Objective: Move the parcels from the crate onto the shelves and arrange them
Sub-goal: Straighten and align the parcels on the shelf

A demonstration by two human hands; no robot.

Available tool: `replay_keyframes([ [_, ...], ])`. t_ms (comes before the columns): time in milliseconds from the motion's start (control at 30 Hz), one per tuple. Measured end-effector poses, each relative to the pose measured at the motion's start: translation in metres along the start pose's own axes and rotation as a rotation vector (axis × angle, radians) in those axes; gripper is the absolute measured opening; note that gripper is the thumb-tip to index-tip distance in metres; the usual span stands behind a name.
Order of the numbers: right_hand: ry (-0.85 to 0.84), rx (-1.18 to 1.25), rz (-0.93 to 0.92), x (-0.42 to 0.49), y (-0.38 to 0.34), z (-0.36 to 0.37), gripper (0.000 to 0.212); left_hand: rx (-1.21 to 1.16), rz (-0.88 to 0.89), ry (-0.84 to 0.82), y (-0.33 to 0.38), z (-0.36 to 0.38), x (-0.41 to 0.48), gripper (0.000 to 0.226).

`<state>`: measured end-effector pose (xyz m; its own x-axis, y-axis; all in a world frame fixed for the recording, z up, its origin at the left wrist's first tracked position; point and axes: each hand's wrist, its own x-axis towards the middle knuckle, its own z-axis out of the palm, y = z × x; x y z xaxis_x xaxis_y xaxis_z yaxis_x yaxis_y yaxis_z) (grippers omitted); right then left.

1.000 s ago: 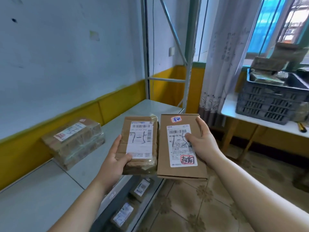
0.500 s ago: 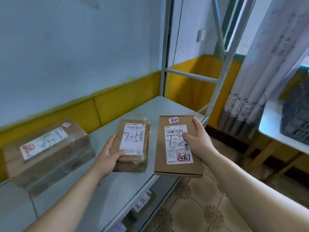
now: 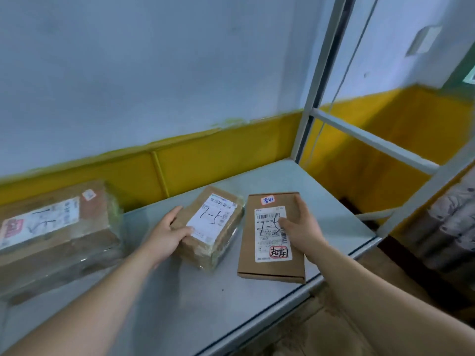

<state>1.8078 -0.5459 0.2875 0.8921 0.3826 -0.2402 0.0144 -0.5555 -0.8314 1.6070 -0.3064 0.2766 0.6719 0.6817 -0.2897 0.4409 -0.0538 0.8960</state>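
On the grey shelf, a large taped parcel already lies at the far left, while the left hand grips a small wrapped parcel and the right hand pinches a flat box, both low over the shelf, seemingly about to be placed and aligned.

Two bare forearms, no sleeves, hands without rings, watch or gloves

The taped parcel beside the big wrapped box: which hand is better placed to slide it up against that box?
Left. The left hand already grips the taped parcel on the side facing the big wrapped box. The right hand is busy with the flat carton.
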Motion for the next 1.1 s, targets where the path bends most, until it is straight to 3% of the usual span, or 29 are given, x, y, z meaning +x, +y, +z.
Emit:
replay_keyframes([
  [67, -0.048, 0.003, -0.017, 0.033, -0.001, -0.004, 0.078, 0.22, 0.036, 0.176, 0.01, 0.012, 0.007, 0.058],
  [167, -0.102, 0.016, -0.006, 0.074, -0.001, -0.007, 0.077, 0.605, 0.227, 0.351, 0.024, 0.041, 0.006, 0.054],
  [267, -0.104, 0.033, 0.038, 0.099, 0.005, -0.006, 0.08, 0.956, 0.183, 0.224, 0.027, 0.083, -0.004, 0.085],
  [333, -0.101, 0.038, 0.064, 0.108, 0.009, -0.004, 0.083, 1.12, 0.111, 0.142, 0.019, 0.097, -0.005, 0.088],
  [567, -0.256, -0.208, 0.017, 0.113, 0.023, 0.002, 0.075, 1.287, 0.134, 0.073, 0.02, 0.05, 0.024, 0.073],
  [733, -0.346, -0.738, -0.266, 0.105, 0.038, -0.007, 0.089, 1.244, 0.016, 0.127, 0.029, 0.036, 0.046, 0.081],
  [833, -0.461, -0.954, -0.438, 0.103, 0.047, -0.009, 0.083, 1.223, -0.014, 0.078, 0.03, 0.031, 0.057, 0.088],
  [1100, -0.481, -0.969, -0.358, 0.099, 0.049, -0.001, 0.08, 1.206, 0.051, 0.108, 0.03, 0.02, 0.1, 0.084],
])
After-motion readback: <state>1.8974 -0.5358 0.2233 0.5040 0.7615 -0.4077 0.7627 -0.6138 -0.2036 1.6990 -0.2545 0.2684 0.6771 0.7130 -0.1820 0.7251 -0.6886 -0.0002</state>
